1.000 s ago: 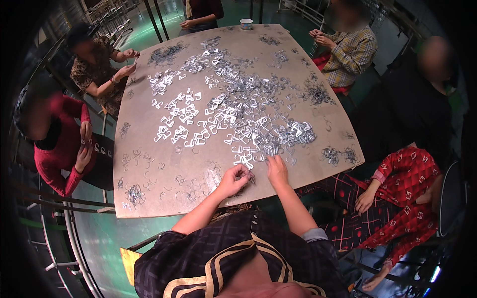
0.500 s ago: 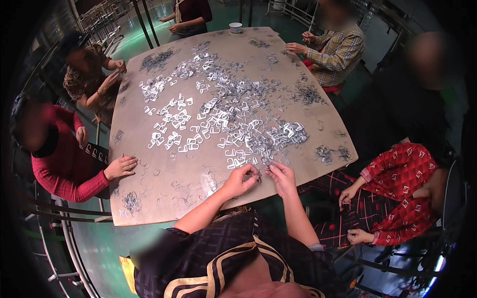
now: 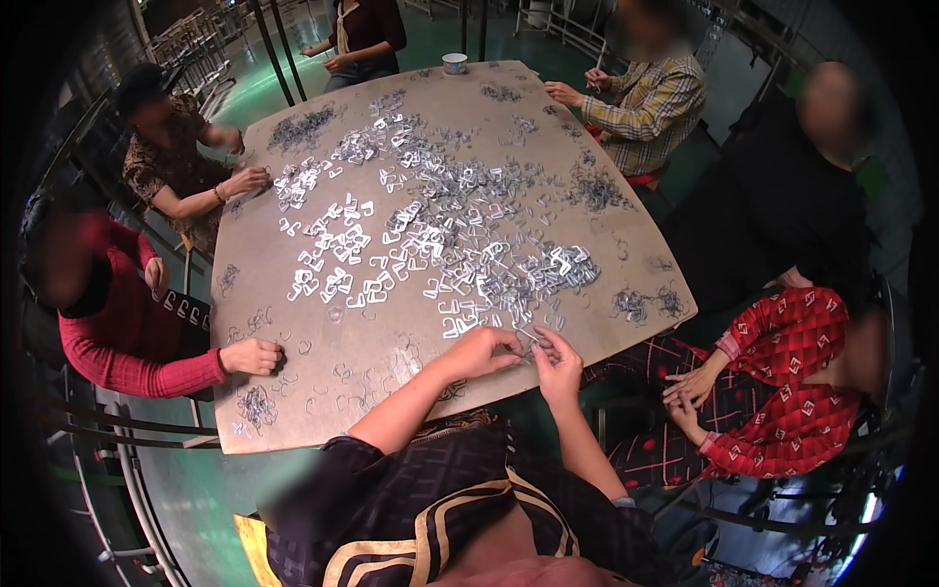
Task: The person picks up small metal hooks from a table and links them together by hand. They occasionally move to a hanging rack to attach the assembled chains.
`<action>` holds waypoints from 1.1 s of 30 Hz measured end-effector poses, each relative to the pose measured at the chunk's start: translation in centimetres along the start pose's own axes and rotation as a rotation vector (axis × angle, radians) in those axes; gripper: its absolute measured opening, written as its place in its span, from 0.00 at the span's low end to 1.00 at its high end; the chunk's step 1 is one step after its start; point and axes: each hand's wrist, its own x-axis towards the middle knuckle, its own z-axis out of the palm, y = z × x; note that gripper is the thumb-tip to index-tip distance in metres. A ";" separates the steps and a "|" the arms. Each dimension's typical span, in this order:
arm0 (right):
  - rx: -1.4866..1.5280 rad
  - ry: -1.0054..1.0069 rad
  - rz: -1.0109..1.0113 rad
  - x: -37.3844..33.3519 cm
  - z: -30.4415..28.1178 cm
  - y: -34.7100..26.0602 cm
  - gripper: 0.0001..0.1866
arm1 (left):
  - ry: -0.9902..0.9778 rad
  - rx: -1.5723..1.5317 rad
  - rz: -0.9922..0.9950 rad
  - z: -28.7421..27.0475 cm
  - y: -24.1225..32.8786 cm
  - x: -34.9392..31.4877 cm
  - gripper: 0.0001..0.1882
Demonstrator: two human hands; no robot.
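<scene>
The work area has a green floor and a large grey-brown table with several seated persons around it. Head view: silver hook-shaped pieces lie loose across the middle of the table, with a denser heap near the wearer's right hand. Clusters of dark wire pieces lie along the table margins. A white cup stands near the far edge; its coloured print is too small to read. The red patterned garment at the right bears white angular motifs.

The wearer's forearms enter from the lower edge and converge at the near side of the table. The left hand is bent inward at the wrist, fingers curled, thumb near the index finger; whether it grips a piece cannot be told. The right hand is raised just beside it, fingers pointing up and inward, thumb and index finger pinching a small metal piece between the two hands. The exact shape of this piece cannot be told. At the left, a co-worker's hand rests on the table, fingers curled.
</scene>
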 end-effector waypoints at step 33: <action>-0.152 -0.251 -0.076 -9.0 -3.0 0.4 0.15 | -0.011 1.144 -0.109 -5.0 -7.0 -10.0 0.07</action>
